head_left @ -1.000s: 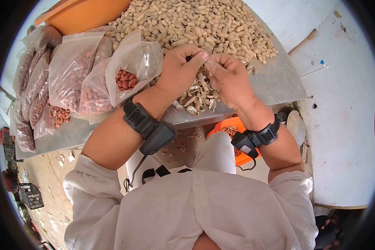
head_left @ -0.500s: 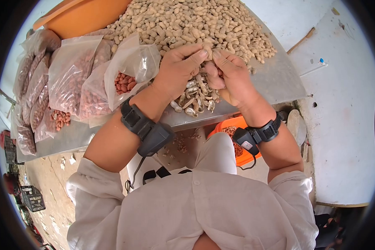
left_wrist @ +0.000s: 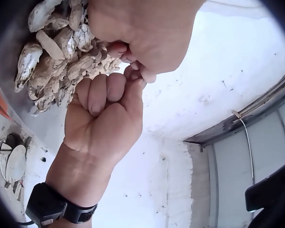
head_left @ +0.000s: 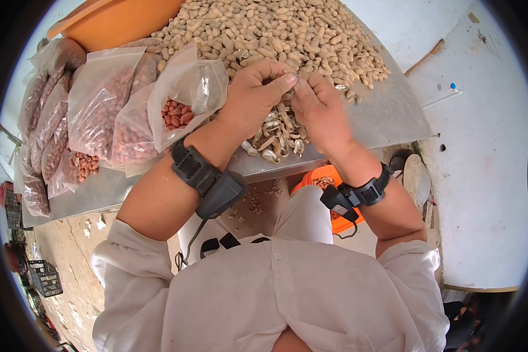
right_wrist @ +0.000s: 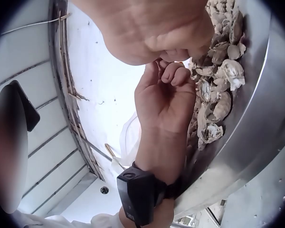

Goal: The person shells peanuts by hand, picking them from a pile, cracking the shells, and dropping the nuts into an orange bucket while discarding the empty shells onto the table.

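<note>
Near the table's front edge, the left hand (head_left: pixel 252 97) and right hand (head_left: pixel 324 114) meet at their thumbs and fingertips. They pinch a peanut between them, hidden by the fingers in the head view. Below the hands lie broken peanut shells (head_left: pixel 281 138), with a large heap of unshelled peanuts (head_left: pixel 276 29) behind. The left wrist view has the left hand (left_wrist: pixel 147 33) above the right hand (left_wrist: pixel 104 118), whose other fingers are curled. In the right wrist view, the right hand (right_wrist: pixel 156 31) covers part of the left hand's fingertips (right_wrist: pixel 173 73).
Left of the hands stands an open plastic bag with red kernels (head_left: pixel 176 114), beside several filled bags (head_left: pixel 102 100). An orange basin (head_left: pixel 120 23) is at the back left. Under the metal table (head_left: pixel 387 117) sits an orange container (head_left: pixel 328 172), and loose kernels (head_left: pixel 86 164) lie at left.
The right hand has turned and its fingers have closed in against the left fingertips. The peanut seen between the hands half a second ago is now covered.
</note>
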Motion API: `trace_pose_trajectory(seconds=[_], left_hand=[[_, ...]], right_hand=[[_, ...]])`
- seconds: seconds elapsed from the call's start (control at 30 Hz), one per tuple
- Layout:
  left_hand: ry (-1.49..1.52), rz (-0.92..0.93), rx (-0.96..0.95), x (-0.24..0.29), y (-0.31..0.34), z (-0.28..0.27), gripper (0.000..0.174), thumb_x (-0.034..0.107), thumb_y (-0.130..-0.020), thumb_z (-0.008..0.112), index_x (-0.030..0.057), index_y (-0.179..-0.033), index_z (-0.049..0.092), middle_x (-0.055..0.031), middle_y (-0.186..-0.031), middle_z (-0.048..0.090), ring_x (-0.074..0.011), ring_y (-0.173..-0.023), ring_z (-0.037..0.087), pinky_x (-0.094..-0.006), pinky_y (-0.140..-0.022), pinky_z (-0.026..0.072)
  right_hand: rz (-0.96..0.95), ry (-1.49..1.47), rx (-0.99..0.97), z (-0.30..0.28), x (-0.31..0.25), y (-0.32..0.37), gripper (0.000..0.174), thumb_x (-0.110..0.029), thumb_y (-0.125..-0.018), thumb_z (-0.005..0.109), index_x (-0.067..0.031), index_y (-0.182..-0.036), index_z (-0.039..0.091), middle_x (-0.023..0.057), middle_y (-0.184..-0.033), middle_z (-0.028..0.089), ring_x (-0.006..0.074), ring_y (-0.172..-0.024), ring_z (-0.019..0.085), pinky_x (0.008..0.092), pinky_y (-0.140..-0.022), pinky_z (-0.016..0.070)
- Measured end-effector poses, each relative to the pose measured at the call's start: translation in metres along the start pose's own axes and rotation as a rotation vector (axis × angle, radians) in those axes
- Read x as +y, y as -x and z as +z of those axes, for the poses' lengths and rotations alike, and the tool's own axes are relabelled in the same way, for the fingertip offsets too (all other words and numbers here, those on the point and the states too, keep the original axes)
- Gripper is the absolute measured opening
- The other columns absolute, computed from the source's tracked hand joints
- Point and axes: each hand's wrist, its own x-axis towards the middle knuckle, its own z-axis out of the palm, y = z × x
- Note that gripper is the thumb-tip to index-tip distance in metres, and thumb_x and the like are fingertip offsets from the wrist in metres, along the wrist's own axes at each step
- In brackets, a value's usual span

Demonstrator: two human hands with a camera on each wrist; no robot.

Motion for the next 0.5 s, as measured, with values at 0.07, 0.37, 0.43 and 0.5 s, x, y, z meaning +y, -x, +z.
trace_pose_trajectory(seconds=[0.07,0.37,0.43,0.5], left_hand=[[0.025,-0.027,0.017,0.003,0.001,0.002,0.014,0.014,-0.087,0.06,0.0017,-0.094,0.06,0.0032,-0.067,0.051,-0.0045,-0.055,0.039,-0.0192,-0.05,0.0311],[0.104,-0.027,0.075,0.0,0.002,0.002,0.012,0.013,-0.088,0.06,0.0017,-0.092,0.061,0.0035,-0.065,0.052,-0.0045,-0.053,0.04,-0.0202,-0.049,0.0325],[0.109,-0.024,0.096,0.0,0.002,0.004,0.013,0.014,-0.088,0.061,0.0019,-0.092,0.061,0.0036,-0.065,0.052,-0.0045,-0.053,0.04,-0.0201,-0.049,0.0328],[0.08,-0.02,0.146,0.001,0.002,0.006,0.013,0.014,-0.087,0.061,0.0021,-0.091,0.061,0.0034,-0.066,0.053,-0.0044,-0.053,0.041,-0.0199,-0.049,0.033]], right_hand=[[-0.054,0.1,0.058,0.005,0.004,-0.002,0.02,-0.017,-0.092,0.049,0.0008,-0.082,0.052,0.0114,-0.066,0.052,0.0215,-0.062,0.051,0.0343,-0.059,0.0421],[-0.12,0.172,0.083,0.011,0.003,-0.007,0.02,-0.018,-0.094,0.046,-0.0032,-0.08,0.05,-0.0023,-0.063,0.045,0.0044,-0.056,0.04,0.0199,-0.048,0.0337],[-0.079,0.102,0.089,0.012,0.001,-0.007,0.021,-0.017,-0.093,0.046,-0.0017,-0.079,0.05,0.0022,-0.063,0.047,0.0095,-0.056,0.043,0.0243,-0.05,0.0358],[-0.03,0.038,0.114,0.014,0.0,-0.008,0.023,-0.016,-0.091,0.048,0.0019,-0.076,0.049,0.0119,-0.062,0.053,0.02,-0.056,0.049,0.0333,-0.054,0.0411]])
